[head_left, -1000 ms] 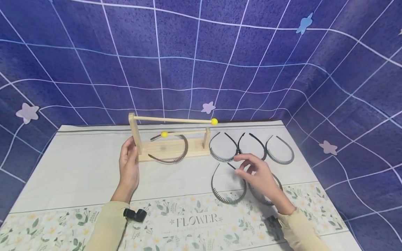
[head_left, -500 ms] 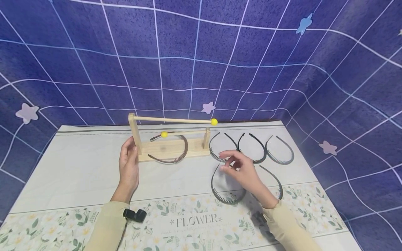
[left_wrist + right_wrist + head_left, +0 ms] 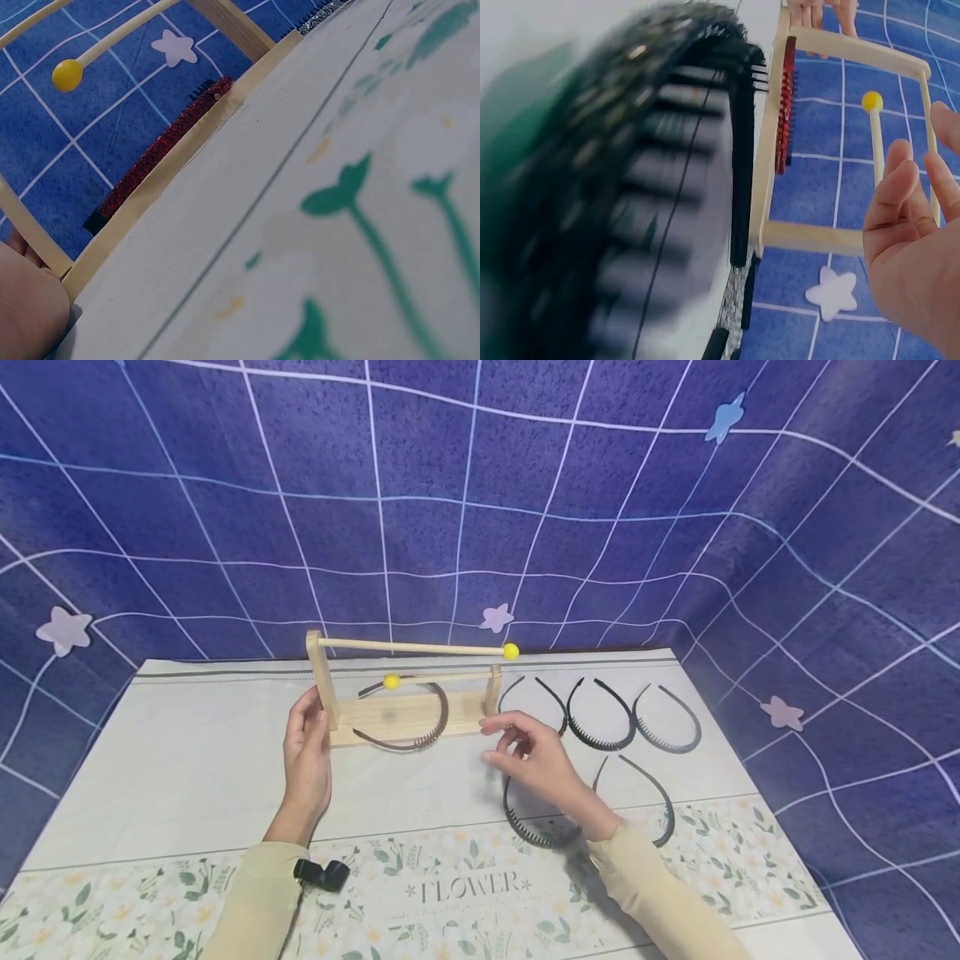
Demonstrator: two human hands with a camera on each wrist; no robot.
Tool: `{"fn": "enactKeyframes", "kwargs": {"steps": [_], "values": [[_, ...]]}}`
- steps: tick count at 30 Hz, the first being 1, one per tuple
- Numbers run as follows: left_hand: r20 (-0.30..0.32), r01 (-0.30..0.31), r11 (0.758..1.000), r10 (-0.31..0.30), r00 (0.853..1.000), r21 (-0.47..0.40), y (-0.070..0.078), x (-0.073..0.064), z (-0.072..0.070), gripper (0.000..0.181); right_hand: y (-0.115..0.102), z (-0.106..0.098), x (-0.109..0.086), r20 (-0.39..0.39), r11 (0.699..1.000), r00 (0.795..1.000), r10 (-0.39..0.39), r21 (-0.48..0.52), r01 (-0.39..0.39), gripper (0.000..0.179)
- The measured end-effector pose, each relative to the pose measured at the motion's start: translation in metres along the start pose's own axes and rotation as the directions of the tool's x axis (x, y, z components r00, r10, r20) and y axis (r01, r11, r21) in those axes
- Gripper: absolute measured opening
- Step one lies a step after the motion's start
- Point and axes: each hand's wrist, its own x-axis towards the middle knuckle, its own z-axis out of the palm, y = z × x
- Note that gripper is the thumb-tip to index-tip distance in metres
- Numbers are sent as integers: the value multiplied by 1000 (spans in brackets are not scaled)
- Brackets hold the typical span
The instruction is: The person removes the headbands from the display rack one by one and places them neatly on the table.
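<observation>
A pale wooden stand (image 3: pixel 468 714) has two uprights and two rods, each rod tipped with a yellow ball. My left hand (image 3: pixel 307 760) grips its taller left upright, thumb in front and fingers passing behind. On the base lies a toothed headband (image 3: pixel 444 714), glittery dark red in the wrist views, below the shorter rod. Just off the base's right end hovers my right hand (image 3: pixel 540 764), fingers loosely bent and apart, holding nothing. Beneath that hand, a dark headband (image 3: pixel 525 831) on the cloth is partly hidden; its glittery teeth loom large and blurred in the right wrist view.
Behind the right hand stand three more headbands in a row: one (image 3: pixel 558 697) beside the stand, a black one (image 3: pixel 603 747) and a grey one (image 3: pixel 678 749). Another headband (image 3: pixel 667 810) lies nearer the front. A blue gridded curtain (image 3: pixel 420 527) rises behind the table.
My right hand has moved left across the headbands toward the stand's right end, staying empty. The left hand, the stand and the headbands have not moved.
</observation>
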Motion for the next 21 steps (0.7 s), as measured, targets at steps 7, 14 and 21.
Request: {"fn": "enactKeyframes", "kwargs": {"steps": [7,14,21], "values": [[-5,1,1000,-1,1000,10,1,0,-1,46,0,20,19,47,999,999,-10,34,9,42],[-7,11,1000,-11,1000,23,0,0,-1,47,1,34,39,119,999,993,17,44,-23,48],[-4,2,1000,-2,1000,13,-1,0,-1,47,-7,38,46,247,999,968,44,-19,-41,52]]}}
